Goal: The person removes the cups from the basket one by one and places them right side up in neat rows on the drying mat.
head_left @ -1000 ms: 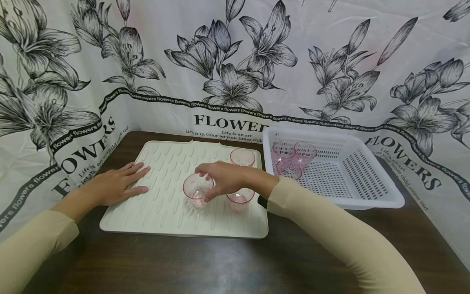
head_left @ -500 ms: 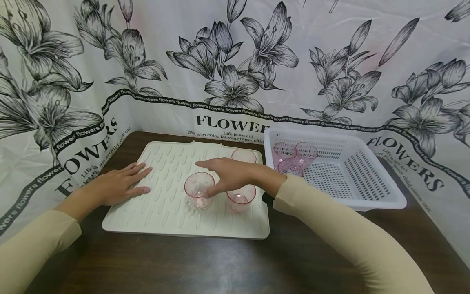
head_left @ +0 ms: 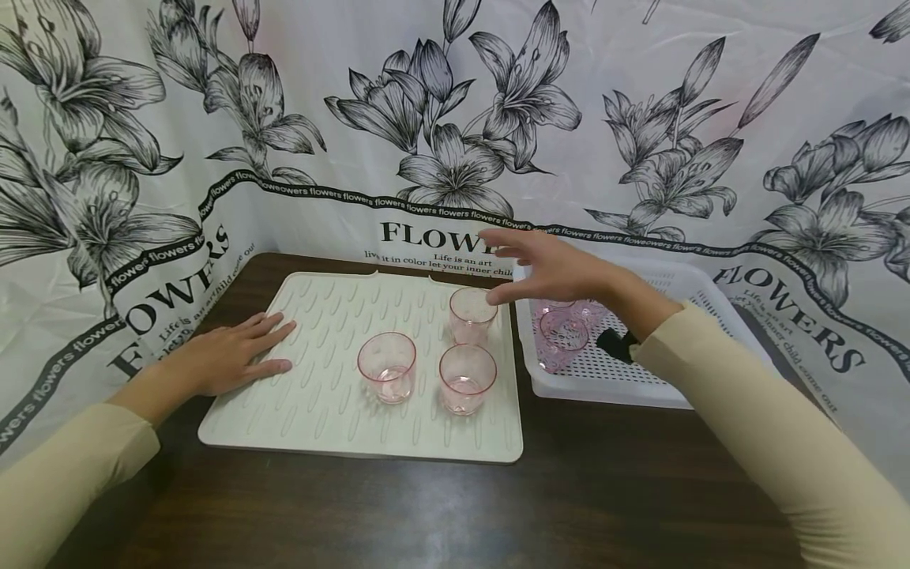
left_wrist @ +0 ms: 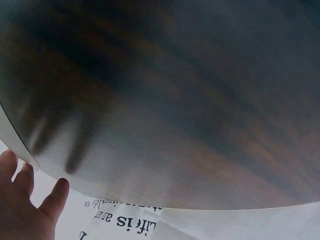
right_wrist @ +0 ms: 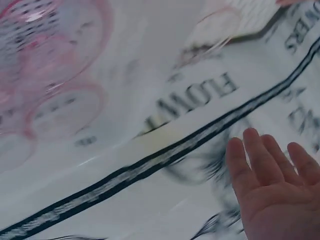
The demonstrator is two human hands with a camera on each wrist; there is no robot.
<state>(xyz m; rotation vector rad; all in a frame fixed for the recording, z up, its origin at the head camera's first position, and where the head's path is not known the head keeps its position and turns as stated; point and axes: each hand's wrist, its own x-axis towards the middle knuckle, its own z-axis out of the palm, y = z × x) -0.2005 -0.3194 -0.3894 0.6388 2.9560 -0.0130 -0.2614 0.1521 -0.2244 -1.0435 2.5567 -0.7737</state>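
Dark table (head_left: 341, 514), pale mat (head_left: 320, 375), glasses (head_left: 387, 371) (pink-rimmed), left grip (head_left: 223, 357) flat, right grip (head_left: 558, 269) spread — both empty.

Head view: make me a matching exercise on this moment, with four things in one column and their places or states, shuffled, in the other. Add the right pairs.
Things
1. Left hand
2. Right hand
3. White basket
4. Cream mat

Places or states
A. Raised, fingers extended, holding nothing
B. Bears three upright pink-rimmed glasses
C. Palm down, fingers over the mat's left edge
D. Right of the mat, with more pink-rimmed glasses inside

Right pairs: 1-C, 2-A, 3-D, 4-B
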